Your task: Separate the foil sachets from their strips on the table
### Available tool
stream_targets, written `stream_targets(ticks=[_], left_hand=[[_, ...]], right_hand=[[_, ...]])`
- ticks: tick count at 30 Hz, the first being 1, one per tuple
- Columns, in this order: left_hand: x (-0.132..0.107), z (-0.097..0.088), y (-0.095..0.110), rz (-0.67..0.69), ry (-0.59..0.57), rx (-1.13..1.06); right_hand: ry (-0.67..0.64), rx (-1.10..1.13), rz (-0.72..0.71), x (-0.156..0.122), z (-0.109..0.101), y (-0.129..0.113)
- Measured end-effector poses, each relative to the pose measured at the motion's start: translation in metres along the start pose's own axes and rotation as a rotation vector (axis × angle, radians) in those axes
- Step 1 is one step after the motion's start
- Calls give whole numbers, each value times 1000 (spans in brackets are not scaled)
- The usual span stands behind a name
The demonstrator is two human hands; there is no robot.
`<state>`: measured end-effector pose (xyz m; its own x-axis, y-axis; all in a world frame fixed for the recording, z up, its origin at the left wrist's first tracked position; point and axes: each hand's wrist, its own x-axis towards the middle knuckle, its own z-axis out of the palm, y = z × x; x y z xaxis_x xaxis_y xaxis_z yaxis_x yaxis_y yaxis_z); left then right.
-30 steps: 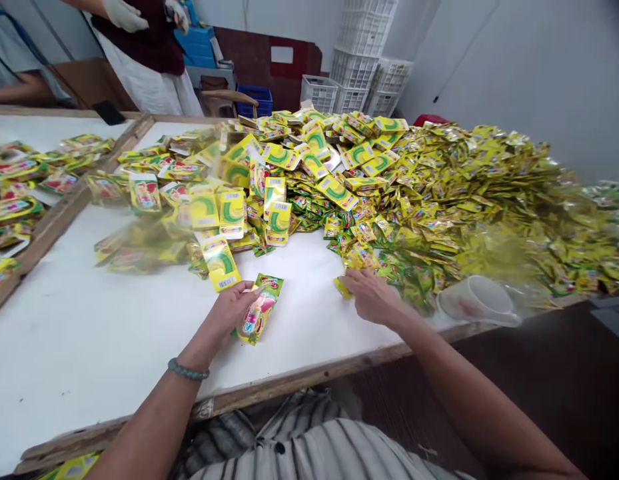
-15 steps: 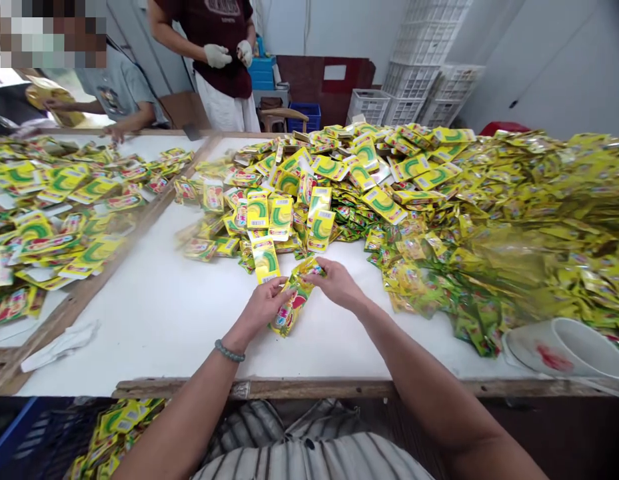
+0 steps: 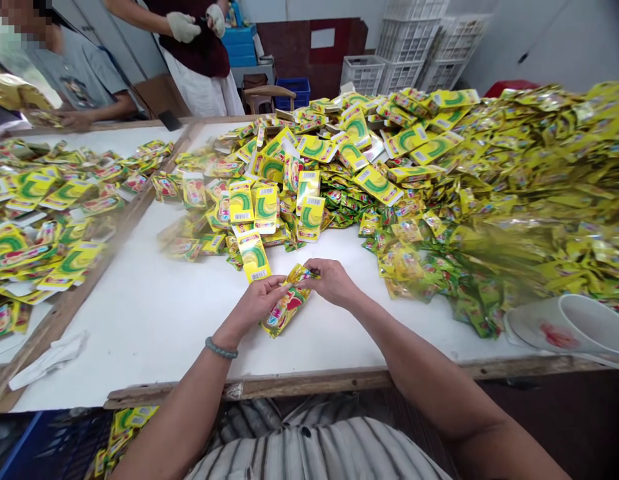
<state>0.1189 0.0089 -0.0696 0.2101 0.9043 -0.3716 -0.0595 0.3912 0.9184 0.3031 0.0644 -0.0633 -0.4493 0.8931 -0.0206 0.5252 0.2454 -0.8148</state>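
Note:
Close to the table's front edge, both hands are on a small yellow printed box [image 3: 284,315], which lies tilted with its colourful front up. My left hand [image 3: 259,300] is closed around its upper left side, thumb on top. At the box's upper end my right hand [image 3: 334,280] pinches a shiny yellow sachet [image 3: 298,272]; how much of it sits inside the box is hidden. Just beyond my left fingers lies a flat yellow carton [image 3: 254,257] with a green curve and barcode. Farther back rises a heap of similar cartons [image 3: 309,213].
Yellow-green sachets [image 3: 529,167] are piled along the right. A white bucket [image 3: 554,327] lies on its side at front right. More cartons [image 3: 64,193] lie beyond a wooden strip [image 3: 94,267] on the left. Below the table is a blue crate [image 3: 54,440]. Two people are behind the table.
The view has shifted, so the table's contents sit higher and further left. Both hands keep hold of the box and sachet, and the box lies at a flatter angle.

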Motion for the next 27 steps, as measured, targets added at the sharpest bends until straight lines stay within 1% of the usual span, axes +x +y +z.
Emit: stream_targets(ticks=[2, 6, 10, 12, 15, 16, 18, 21, 23, 27], left_hand=[[-1, -2, 1, -29, 19, -39], [-3, -3, 2, -29, 39, -79], [-3, 0, 1, -17, 76, -85], [-1, 0, 1, -6, 93, -81], [1, 0, 1, 42, 111, -67], [2, -1, 0, 58, 117, -59], [2, -2, -2, 77, 122, -40], [1, -4, -5, 88, 139, -34], [1, -3, -5, 101, 148, -46], [1, -1, -1, 149, 131, -64]], right_hand=[[11, 38, -10, -1, 0, 0], [-36, 79, -39, -2, 0, 2], [-58, -15, 1, -4, 3, 0], [-72, -9, -18, -5, 3, -3], [-22, 108, -44, -7, 3, -6], [0, 114, -40, -8, 4, -7], [9, 31, -33, -9, 6, -8], [-54, -103, -75, -10, 11, -12], [-27, -134, -96, -11, 14, -14], [113, -116, -101, -11, 17, -15]])
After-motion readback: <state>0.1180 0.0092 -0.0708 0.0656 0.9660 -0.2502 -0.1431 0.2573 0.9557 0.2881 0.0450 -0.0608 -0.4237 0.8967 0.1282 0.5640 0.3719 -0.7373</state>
